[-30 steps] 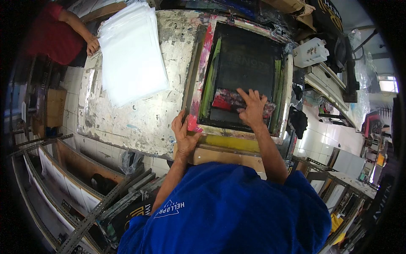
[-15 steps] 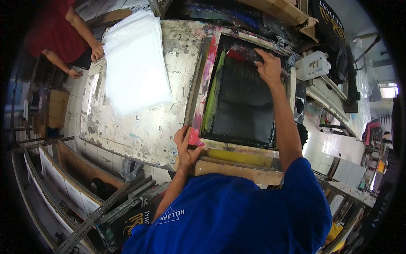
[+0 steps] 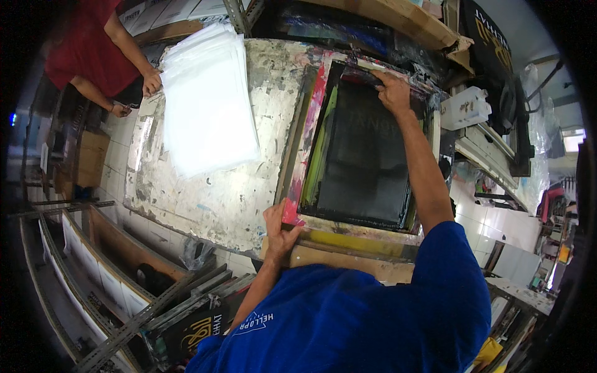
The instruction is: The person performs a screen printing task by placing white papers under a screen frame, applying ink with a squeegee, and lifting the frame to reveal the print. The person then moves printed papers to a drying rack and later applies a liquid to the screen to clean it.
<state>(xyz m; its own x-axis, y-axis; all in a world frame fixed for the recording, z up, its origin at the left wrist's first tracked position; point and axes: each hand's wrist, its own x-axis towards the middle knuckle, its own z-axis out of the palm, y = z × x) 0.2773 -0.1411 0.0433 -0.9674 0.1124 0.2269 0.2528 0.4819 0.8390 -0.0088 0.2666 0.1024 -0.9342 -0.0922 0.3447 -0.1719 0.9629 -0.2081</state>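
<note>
A screen-printing frame (image 3: 307, 144), smeared with pink and white ink, lies on the worktable before me. Black ink covers its mesh (image 3: 365, 165), and a green strip runs down the inner left side. My left hand (image 3: 279, 231) is closed round the frame's near left corner, thumb on the near rail. At the far end of the mesh, my right hand (image 3: 393, 91) grips a squeegee (image 3: 359, 76), a dark, reddish bar mostly lost against the ink and partly covered by my fingers.
A stack of white sheets (image 3: 208, 105) lies left of the frame on the stained table (image 3: 266, 87). A person in red (image 3: 93, 43) stands beyond it, one hand at its edge. A white plastic container (image 3: 465, 108) sits right of the frame. Shelving (image 3: 102, 248) fills the lower left.
My right hand has pushed the squeegee farther away, up to the mesh's far end. My left hand keeps its hold on the corner. The whole view has shifted slightly.
</note>
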